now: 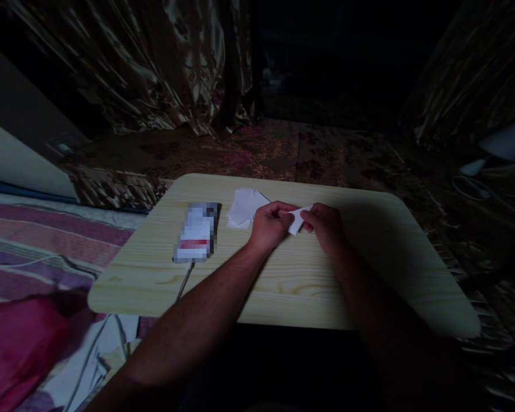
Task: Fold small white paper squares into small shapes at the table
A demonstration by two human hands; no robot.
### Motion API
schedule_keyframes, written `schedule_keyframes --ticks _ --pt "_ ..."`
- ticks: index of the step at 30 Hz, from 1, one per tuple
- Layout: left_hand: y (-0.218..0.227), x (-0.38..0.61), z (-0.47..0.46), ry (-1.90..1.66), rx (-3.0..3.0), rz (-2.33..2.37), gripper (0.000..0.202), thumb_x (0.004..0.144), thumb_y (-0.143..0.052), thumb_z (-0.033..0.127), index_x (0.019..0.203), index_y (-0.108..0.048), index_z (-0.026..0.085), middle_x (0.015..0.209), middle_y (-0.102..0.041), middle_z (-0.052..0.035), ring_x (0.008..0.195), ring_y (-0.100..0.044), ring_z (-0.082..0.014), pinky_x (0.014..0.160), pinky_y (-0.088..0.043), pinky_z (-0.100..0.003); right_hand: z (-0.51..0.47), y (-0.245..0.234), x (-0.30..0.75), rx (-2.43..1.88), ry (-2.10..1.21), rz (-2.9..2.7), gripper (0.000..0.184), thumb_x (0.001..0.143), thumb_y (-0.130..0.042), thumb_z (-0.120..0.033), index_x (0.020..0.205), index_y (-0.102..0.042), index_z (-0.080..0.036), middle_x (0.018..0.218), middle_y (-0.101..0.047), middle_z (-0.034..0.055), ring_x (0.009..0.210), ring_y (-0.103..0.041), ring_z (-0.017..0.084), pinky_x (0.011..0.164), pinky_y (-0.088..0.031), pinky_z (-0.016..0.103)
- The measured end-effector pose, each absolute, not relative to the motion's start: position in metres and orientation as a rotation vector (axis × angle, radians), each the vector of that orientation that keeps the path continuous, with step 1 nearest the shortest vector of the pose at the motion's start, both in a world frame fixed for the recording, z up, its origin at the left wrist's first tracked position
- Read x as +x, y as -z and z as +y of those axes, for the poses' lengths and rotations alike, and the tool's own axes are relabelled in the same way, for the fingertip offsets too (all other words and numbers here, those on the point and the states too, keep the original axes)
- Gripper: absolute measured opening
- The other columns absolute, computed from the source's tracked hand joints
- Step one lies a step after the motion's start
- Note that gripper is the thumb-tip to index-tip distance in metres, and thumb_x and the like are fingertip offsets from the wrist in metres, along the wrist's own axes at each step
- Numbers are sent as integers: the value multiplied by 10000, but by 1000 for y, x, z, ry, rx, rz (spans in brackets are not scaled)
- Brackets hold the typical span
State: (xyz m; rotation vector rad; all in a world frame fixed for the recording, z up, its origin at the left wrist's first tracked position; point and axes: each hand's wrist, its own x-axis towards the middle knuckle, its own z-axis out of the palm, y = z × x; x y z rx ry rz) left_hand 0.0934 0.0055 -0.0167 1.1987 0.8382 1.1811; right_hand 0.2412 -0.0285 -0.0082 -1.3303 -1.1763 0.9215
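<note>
Both my hands meet over the middle of a light wooden lap table (369, 269). My left hand (269, 224) and my right hand (326, 226) each pinch a small white piece of paper (297, 220) between their fingers, just above the tabletop. A small stack of white paper sheets (245, 207) lies on the table right behind my left hand. Left of it a phone (196, 232) lies flat with its screen lit.
A cable (184, 283) runs from the phone over the table's front edge. A striped bedsheet (34, 240) and a red cushion (21, 337) lie to the left. Patterned curtains (154, 63) hang behind. The room is dark, with pale objects (504, 143) at far right.
</note>
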Motion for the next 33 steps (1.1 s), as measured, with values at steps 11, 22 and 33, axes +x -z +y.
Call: schedule_keyframes --ticks 11,22,33 --pt "19 93 8 -1191 1210 873 185 634 -707 201 810 -717 143 615 -646 3 502 -538 -94 501 -421 -215 -29 3 243 -1391 -826 -1184 243 754 -646 -421 726 -610 -182 564 -623 -12 483 -527 117 491 -421 246" --pt "18 94 7 -1161 1212 888 182 626 -702 196 800 -715 145 593 -635 8 483 -521 -96 491 -408 -221 -23 11 243 -1328 -788 -1074 181 719 -654 -351 765 -619 -180 532 -607 -27 454 -512 109 463 -399 237" --pt "21 92 9 -1182 1230 891 187 635 -690 195 813 -715 146 620 -648 2 497 -532 -99 493 -412 -220 -24 10 245 -1376 -859 -1112 154 701 -641 -330 721 -623 -178 557 -637 -13 456 -523 109 460 -401 236"
